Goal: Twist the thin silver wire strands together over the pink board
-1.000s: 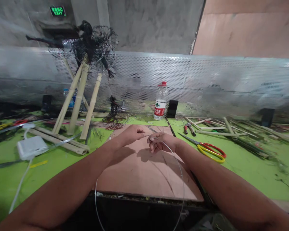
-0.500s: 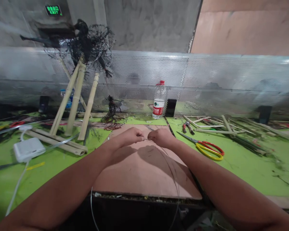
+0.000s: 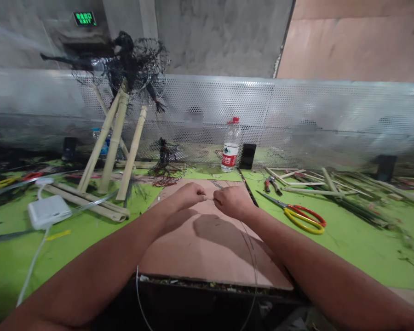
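Observation:
My left hand (image 3: 190, 195) and my right hand (image 3: 232, 201) face each other above a brown board (image 3: 179, 248). Both are closed in a pinch, a small gap apart. Between them runs a short stretch of thin wire, gripped at each side. A long loop of the same thin wire (image 3: 255, 266) hangs from near my right hand down past the board's front edge, and comes up again beside my left forearm. The fingertips themselves are partly hidden by the backs of the hands.
Scissors (image 3: 305, 218) and pliers (image 3: 273, 185) lie on the right; bamboo strips (image 3: 331, 181) are beyond. A water bottle (image 3: 230, 146) and phone (image 3: 248, 156) stand behind. Left are a bamboo-legged black wire figure (image 3: 124, 59), a small black wire figure (image 3: 163, 158) and a white adapter (image 3: 49, 211).
My hands have drawn slightly farther apart, with the wire between them. The whole view has shifted a little, so everything sits slightly more to the right.

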Demonstrator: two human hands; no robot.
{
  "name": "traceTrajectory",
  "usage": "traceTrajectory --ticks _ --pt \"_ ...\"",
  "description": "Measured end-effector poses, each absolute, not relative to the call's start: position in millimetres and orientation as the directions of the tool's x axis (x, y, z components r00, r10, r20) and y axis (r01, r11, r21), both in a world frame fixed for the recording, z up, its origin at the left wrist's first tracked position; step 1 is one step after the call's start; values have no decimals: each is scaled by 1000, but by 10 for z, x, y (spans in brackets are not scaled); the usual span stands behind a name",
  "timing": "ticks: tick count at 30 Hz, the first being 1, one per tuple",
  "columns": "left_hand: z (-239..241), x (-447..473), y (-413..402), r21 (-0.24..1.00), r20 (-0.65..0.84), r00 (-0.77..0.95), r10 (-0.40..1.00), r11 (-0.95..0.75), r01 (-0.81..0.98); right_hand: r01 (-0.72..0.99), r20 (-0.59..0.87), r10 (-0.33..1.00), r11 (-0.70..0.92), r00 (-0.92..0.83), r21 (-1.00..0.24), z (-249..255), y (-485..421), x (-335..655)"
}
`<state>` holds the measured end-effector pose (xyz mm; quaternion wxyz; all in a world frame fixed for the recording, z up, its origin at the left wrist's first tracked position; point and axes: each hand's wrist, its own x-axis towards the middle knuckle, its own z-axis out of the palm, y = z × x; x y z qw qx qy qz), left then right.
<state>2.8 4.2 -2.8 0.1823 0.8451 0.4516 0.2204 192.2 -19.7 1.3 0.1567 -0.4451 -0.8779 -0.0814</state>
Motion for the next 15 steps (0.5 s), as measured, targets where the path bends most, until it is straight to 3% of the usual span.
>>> traceTrajectory --ticks 2,4,6,9,15 --pt "-24 29 43 525 199 520 830 -539 659 758 285 835 548 -471 -353 10 -117 2002" --pt "-7 37 36 546 198 551 810 -559 624 559 98 892 359 -441 -748 25 -16 2127" --pt "18 53 21 559 209 575 791 -579 594 300 -47 877 113 -478 -947 47 79 2260" --pt "59 84 -14 560 250 595 764 -615 554 105 -137 832 -95 -538 -990 46 149 2375" --pt "111 108 -86 538 328 587 740 -657 528 118 -219 640 -197 -736 -973 -84 26 2212"
